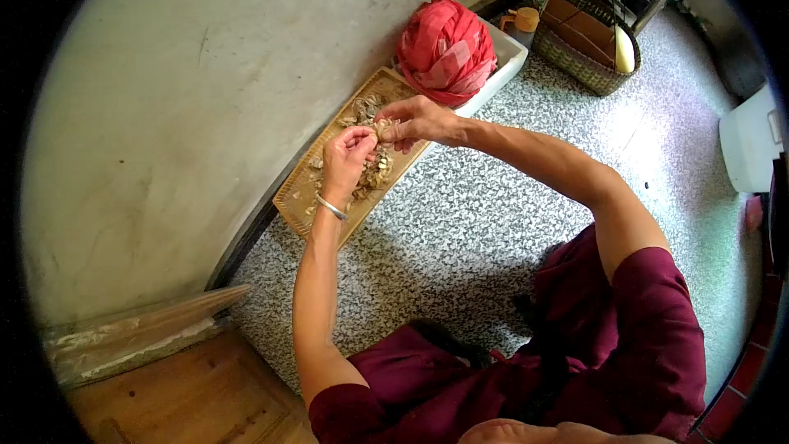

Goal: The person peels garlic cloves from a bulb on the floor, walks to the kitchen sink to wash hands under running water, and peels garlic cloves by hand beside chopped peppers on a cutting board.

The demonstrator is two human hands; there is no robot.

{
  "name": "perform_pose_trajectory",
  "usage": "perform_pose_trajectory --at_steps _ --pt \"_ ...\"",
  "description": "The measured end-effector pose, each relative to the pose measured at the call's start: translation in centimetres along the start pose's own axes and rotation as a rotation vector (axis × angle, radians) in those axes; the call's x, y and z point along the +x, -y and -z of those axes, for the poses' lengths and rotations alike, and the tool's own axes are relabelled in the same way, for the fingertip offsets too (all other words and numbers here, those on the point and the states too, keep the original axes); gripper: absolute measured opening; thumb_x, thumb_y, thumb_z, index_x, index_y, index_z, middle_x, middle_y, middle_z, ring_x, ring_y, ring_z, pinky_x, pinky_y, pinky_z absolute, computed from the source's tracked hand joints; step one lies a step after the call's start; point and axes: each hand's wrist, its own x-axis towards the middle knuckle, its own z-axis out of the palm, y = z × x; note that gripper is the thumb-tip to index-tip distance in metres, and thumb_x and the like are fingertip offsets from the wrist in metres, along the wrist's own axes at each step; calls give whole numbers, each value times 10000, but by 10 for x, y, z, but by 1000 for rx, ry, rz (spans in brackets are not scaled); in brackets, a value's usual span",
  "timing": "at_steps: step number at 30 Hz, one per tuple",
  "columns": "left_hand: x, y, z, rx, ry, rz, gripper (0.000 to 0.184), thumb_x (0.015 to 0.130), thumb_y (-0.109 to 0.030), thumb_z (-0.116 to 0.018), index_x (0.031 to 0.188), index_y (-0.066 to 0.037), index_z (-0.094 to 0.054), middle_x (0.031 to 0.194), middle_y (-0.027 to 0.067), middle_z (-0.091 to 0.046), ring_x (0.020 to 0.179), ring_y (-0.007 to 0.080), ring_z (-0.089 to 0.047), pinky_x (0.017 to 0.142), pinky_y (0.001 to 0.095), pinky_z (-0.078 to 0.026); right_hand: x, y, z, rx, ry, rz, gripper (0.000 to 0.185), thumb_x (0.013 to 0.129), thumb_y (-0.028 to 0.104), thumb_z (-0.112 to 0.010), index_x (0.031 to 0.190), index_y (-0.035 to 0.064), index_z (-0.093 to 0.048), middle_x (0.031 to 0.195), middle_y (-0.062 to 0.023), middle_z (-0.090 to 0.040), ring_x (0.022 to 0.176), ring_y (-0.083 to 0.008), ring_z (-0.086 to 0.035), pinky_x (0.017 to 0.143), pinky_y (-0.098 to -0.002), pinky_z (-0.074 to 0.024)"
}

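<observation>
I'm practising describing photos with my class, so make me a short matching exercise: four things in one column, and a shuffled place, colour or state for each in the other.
Things
1. Cloth
2. Tray
3. Bracelet
4. Basket

Place, colour or state
A. Worn at the wrist of the left hand
B. Holds a flat brown piece
C. Red and bundled up
D. Beneath the left hand and right hand

Pairs: 1-C, 2-D, 3-A, 4-B

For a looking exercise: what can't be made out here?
Head view:
Left hand and right hand: fingers hide most of what they handle.
Tray pieces: too small to identify.
White box: red bundle hides most of its floor.
White tub: right edge cuts it off.
</observation>
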Motion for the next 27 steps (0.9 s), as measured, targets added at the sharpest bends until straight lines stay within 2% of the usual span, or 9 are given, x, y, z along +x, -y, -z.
perform_pose_trajectory --at_steps 3,5,8,15,17,18,21,24,27 --pt "0 2 4 -160 -37 124 167 799 -97 -574 919 19 -575 767 52 -596 625 103 -565 576 217 -473 -5 3 -4 12 -34 17 420 772 245 -658 1067 -22 -524 821 -91 -600 678 -132 -581 604 -258 -508" --pt "-2 0 9 -445 9 219 164 804 -96 -561 932 7 -571 791 71 -607 664 123 -583 612 227 -482 -5 0 -5 204 -3 14 413 800 221 -625 1110 -15 -490 873 -82 -586 710 -129 -577 649 -252 -507" --pt "-7 -2 14 -469 59 254 169 805 -92 -542 948 -2 -560 817 88 -612 695 140 -589 642 238 -487 -9 -5 -7 322 37 -45 450 819 193 -595 1194 11 -426 943 -69 -566 760 -128 -565 700 -249 -490" --pt "-13 -14 21 -653 73 274 179 795 -114 -522 947 -20 -541 858 103 -609 733 154 -593 632 239 -494 -11 -11 -5 502 15 -96 415 830 199 -580 1167 19 -419 902 -62 -554 752 -142 -564 709 -259 -492" --pt "-17 -14 19 -745 127 400 182 811 -179 -544 915 -30 -551 814 71 -594 697 131 -573 575 210 -468 -11 -13 -7 507 -33 -83 402 821 226 -595 1130 28 -431 887 -54 -552 754 -143 -562 700 -267 -487" --pt "-18 -13 17 -743 126 399 182 811 -179 -544 915 -30 -551 814 71 -594 697 131 -573 575 210 -468 -12 -11 -8 507 -31 -82 402 821 226 -595 1130 28 -431 887 -54 -552 754 -143 -562 700 -267 -487" --pt "-21 -16 -3 -509 65 423 260 819 -304 -592 839 -46 -566 712 16 -529 592 80 -486 465 179 -361 -13 -9 -13 405 -117 -67 409 795 256 -628 1089 38 -445 886 -47 -552 766 -141 -555 684 -273 -478" --pt "-18 -12 -16 -520 -69 400 225 812 -244 -615 812 -23 -570 715 22 -541 557 61 -462 442 163 -346 -11 -8 -20 321 -201 10 428 770 279 -654 1067 47 -450 889 -46 -552 768 -137 -545 671 -275 -468" --pt "-16 -10 -17 -516 -56 349 255 799 -258 -630 832 -11 -577 690 16 -541 540 54 -454 435 159 -336 -13 -6 -26 211 -202 61 433 765 267 -662 1066 41 -448 886 -48 -552 769 -130 -535 668 -277 -467"
